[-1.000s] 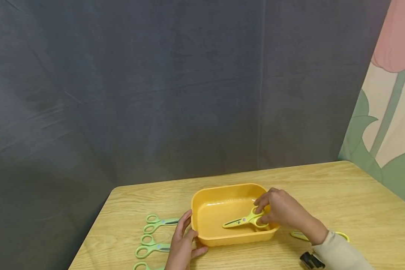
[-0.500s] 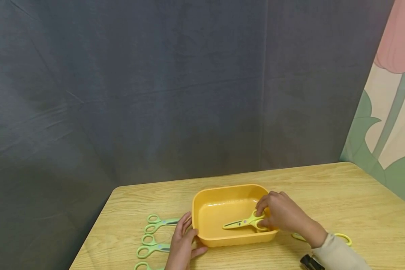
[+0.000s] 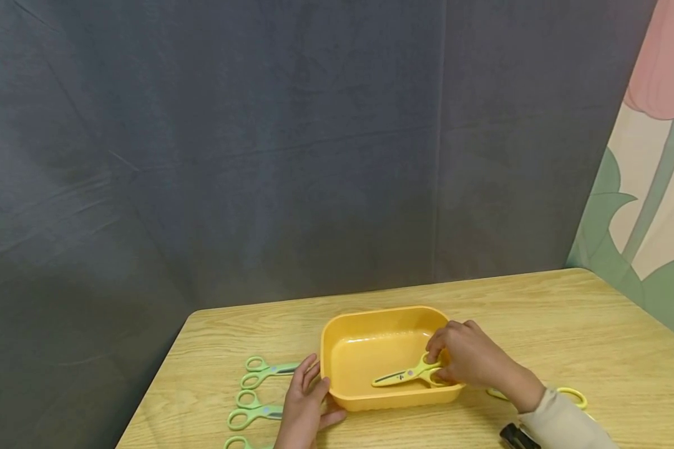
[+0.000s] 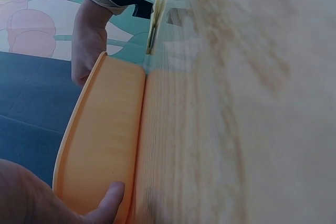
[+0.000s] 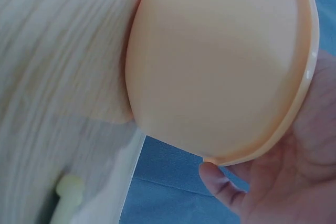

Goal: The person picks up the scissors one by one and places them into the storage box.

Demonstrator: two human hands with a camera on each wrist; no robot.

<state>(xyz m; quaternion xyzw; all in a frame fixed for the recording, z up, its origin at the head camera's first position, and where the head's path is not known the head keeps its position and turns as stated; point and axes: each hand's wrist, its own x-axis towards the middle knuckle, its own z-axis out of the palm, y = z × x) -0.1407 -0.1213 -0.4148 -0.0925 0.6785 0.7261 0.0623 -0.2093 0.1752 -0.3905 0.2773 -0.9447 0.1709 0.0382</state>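
A yellow plastic tub (image 3: 395,403) sits on the wooden table in the head view. My left hand (image 3: 301,408) holds its near left corner; in the left wrist view the thumb (image 4: 111,200) lies against the outer wall. My right hand (image 3: 472,354) reaches over the right rim and pinches the handle loops of yellow-green scissors (image 3: 407,376), whose blades point left inside the tub. The right wrist view shows the right hand (image 5: 294,182) at the rim, but the tub wall hides the scissors. Another pair of yellow scissors (image 3: 574,394) is partly covered by the right forearm.
Left of the tub lie several green scissors in a column: the far pair (image 3: 258,371), the middle pair (image 3: 249,411) and a near pair (image 3: 236,441) cut by the frame edge. A black clip-like piece (image 3: 517,435) sits by the right sleeve. A dark curtain (image 3: 314,156) hangs behind.
My right hand and the scissors it pinches have sunk slightly lower, toward the near right part of the tub. The left hand stays at its corner.
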